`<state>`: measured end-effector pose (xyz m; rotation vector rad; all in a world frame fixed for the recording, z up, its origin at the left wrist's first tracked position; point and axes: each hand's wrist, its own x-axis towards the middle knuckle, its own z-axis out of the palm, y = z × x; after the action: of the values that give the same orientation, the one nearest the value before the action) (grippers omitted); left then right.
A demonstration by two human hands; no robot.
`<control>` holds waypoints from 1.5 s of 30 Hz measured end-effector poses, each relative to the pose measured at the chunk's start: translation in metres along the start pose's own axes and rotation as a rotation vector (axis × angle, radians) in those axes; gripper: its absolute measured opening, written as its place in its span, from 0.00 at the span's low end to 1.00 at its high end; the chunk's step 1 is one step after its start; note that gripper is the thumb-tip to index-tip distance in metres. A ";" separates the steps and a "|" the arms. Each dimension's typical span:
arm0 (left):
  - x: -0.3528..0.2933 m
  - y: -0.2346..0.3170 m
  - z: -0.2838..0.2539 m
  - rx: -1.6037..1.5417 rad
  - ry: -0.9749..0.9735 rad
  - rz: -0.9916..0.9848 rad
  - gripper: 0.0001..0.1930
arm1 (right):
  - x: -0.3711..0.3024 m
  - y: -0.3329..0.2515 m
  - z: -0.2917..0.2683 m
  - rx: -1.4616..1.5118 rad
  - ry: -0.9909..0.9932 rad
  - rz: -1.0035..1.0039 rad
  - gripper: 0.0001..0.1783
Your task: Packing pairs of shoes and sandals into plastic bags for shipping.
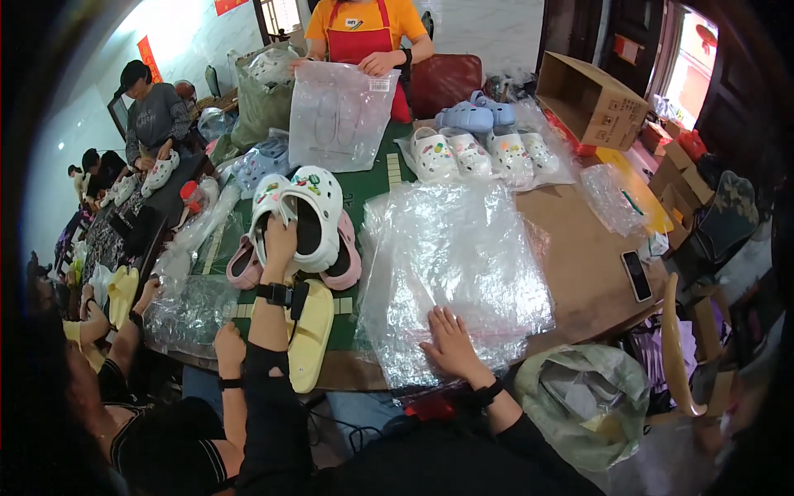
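Observation:
My left hand grips a pair of white clogs with colourful charms, its fingers inside the opening of one. Behind and below them sits a pair of pink clogs, partly covered. A pale yellow slide slipper lies beside my left wrist and reaches over the table's near edge. My right hand rests flat, fingers stretched, on the near part of a pile of clear plastic bags. Nothing is in that hand.
Several white clogs with charms and blue clogs stand at the far side. Across the table a person holds a clear bag. A phone lies at right, a sack below. Another person's hand is close at left.

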<state>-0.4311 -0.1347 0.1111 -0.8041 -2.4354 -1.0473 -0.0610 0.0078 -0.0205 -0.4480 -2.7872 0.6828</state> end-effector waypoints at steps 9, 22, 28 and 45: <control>0.013 0.002 0.015 -0.108 -0.175 0.061 0.15 | 0.001 0.003 -0.003 0.001 0.008 0.023 0.39; 0.086 -0.027 0.046 0.041 -0.052 -0.139 0.26 | 0.002 -0.009 0.000 0.005 -0.042 -0.012 0.40; 0.059 0.017 0.043 0.069 -0.071 -0.032 0.23 | -0.002 0.003 -0.003 -0.012 -0.040 0.019 0.39; -0.184 0.049 -0.036 0.341 -0.413 0.030 0.37 | -0.001 0.001 -0.006 0.025 -0.005 0.009 0.39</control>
<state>-0.2550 -0.1994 0.0634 -1.0089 -2.8204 -0.4609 -0.0581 0.0113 -0.0159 -0.4550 -2.7801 0.7215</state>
